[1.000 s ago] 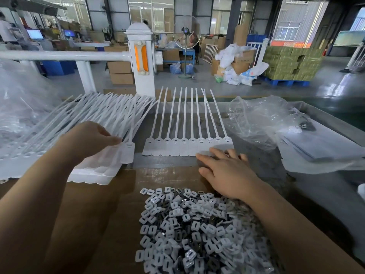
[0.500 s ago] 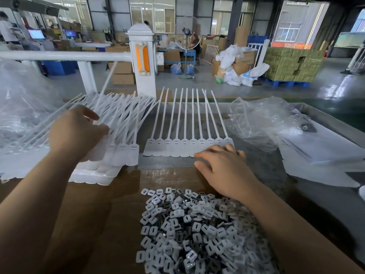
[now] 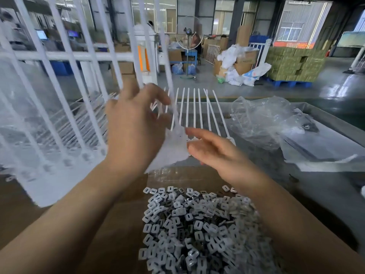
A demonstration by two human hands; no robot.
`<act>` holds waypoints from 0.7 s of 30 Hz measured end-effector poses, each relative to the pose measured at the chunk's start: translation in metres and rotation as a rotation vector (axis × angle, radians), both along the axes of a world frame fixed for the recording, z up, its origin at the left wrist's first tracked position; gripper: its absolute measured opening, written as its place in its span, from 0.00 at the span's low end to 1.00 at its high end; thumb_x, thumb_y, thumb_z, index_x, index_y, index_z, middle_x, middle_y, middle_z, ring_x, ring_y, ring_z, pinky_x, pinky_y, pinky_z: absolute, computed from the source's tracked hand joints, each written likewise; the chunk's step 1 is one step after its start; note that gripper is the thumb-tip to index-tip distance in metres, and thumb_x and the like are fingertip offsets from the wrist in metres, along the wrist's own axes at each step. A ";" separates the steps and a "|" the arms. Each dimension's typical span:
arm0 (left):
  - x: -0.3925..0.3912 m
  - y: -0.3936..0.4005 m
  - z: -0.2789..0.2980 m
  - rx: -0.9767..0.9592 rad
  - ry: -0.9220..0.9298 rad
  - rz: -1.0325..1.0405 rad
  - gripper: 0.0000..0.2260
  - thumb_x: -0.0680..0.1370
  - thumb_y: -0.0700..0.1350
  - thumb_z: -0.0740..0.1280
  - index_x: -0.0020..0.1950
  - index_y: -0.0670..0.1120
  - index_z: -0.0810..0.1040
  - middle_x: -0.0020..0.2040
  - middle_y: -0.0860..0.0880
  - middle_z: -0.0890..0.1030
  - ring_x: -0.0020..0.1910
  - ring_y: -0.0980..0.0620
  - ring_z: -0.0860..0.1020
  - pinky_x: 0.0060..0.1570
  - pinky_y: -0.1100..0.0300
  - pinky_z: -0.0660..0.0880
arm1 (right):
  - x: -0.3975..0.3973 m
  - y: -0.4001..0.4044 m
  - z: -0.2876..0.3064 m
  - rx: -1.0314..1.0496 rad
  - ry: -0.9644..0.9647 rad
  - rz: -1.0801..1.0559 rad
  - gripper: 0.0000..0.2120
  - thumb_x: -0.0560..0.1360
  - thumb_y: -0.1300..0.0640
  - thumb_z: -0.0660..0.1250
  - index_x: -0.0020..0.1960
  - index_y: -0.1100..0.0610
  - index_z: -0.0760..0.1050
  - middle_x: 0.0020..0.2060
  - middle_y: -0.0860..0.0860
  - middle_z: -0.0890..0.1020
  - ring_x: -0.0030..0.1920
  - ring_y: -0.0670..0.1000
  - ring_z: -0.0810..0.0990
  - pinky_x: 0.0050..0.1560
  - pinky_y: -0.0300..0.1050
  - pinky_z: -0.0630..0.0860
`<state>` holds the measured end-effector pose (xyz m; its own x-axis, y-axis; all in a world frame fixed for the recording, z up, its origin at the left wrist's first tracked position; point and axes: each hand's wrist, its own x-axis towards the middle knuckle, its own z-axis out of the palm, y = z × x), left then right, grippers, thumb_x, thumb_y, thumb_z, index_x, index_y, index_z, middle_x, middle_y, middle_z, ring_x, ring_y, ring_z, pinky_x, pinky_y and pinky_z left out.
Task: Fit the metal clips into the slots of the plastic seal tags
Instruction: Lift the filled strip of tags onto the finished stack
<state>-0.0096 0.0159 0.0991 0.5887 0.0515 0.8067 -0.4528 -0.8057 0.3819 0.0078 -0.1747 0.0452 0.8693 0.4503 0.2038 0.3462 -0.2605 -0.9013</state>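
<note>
Two hands | left [image 3: 136,127] lifted seal tags [image 3: 59,95] up | right [image 3: 215,151] raised

We are in a factory hall — a wide, glossy concrete floor [image 3: 325,89] runs back to tall windows [image 3: 221,14] and dark steel columns [image 3: 236,20]. We see stacked green cartons [image 3: 292,64] on a blue pallet [image 3: 286,83], brown boxes [image 3: 245,62] and white sacks [image 3: 235,56] piled on the floor, a pedestal fan [image 3: 188,36], and computer screens [image 3: 41,34] at far stations. On our table [image 3: 325,123] lie rows of seal tags [image 3: 199,109] and a heap of clips [image 3: 197,224] — piecework in bulk.
</note>
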 end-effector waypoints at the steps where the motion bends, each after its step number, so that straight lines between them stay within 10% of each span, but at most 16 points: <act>1: -0.003 -0.008 -0.003 0.041 0.011 -0.024 0.11 0.71 0.37 0.75 0.49 0.46 0.79 0.47 0.48 0.72 0.37 0.49 0.75 0.50 0.40 0.75 | -0.001 0.002 0.002 -0.007 0.006 0.011 0.19 0.66 0.31 0.67 0.56 0.22 0.70 0.49 0.25 0.78 0.54 0.28 0.76 0.51 0.29 0.71; 4: -0.008 -0.024 -0.009 0.158 0.017 -0.098 0.12 0.70 0.38 0.76 0.50 0.46 0.79 0.45 0.49 0.73 0.39 0.48 0.75 0.50 0.44 0.73 | 0.001 0.006 -0.001 0.028 -0.055 -0.028 0.13 0.69 0.38 0.69 0.51 0.26 0.75 0.47 0.29 0.81 0.51 0.33 0.80 0.49 0.30 0.77; 9: -0.010 -0.028 -0.013 0.316 -0.079 -0.224 0.16 0.73 0.40 0.74 0.60 0.45 0.77 0.55 0.45 0.71 0.48 0.54 0.68 0.48 0.55 0.67 | 0.003 0.012 -0.003 0.278 -0.011 -0.200 0.06 0.77 0.52 0.67 0.49 0.49 0.83 0.49 0.54 0.86 0.54 0.59 0.83 0.61 0.66 0.75; 15: -0.003 -0.008 -0.001 0.051 -0.132 -0.220 0.07 0.77 0.38 0.66 0.54 0.44 0.73 0.51 0.50 0.72 0.47 0.54 0.72 0.45 0.62 0.70 | 0.015 -0.005 0.000 0.430 0.145 -0.455 0.10 0.79 0.60 0.66 0.45 0.50 0.84 0.48 0.49 0.86 0.54 0.56 0.81 0.58 0.56 0.74; 21: 0.024 0.026 -0.005 0.075 0.393 0.054 0.04 0.78 0.40 0.64 0.46 0.48 0.71 0.41 0.53 0.74 0.39 0.52 0.73 0.37 0.56 0.67 | 0.021 -0.016 0.003 0.376 0.168 -0.631 0.12 0.79 0.59 0.66 0.39 0.49 0.83 0.39 0.37 0.84 0.46 0.44 0.77 0.41 0.44 0.65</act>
